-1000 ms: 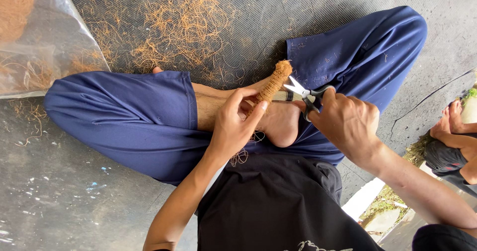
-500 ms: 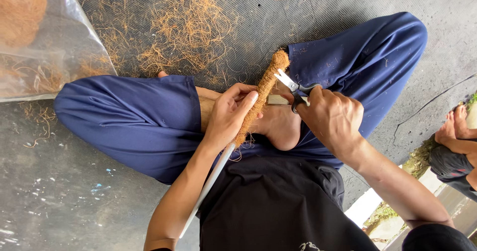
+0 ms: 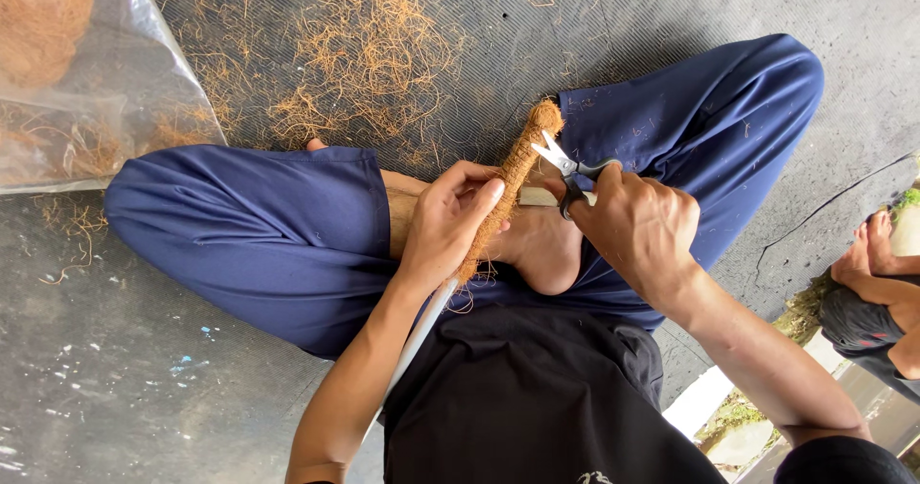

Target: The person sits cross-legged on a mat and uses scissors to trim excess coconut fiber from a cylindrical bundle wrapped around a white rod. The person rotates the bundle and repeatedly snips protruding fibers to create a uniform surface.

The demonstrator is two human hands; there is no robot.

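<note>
One head-worn camera looks steeply down, close over the sitter's crossed legs. The dark floor mat fills its upper edge.

Left hand, right hand clenched

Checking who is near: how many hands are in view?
3. The left hand grips the fibre-wrapped stick, the right hand holds scissors, and another person's hand shows at the right edge.
</note>
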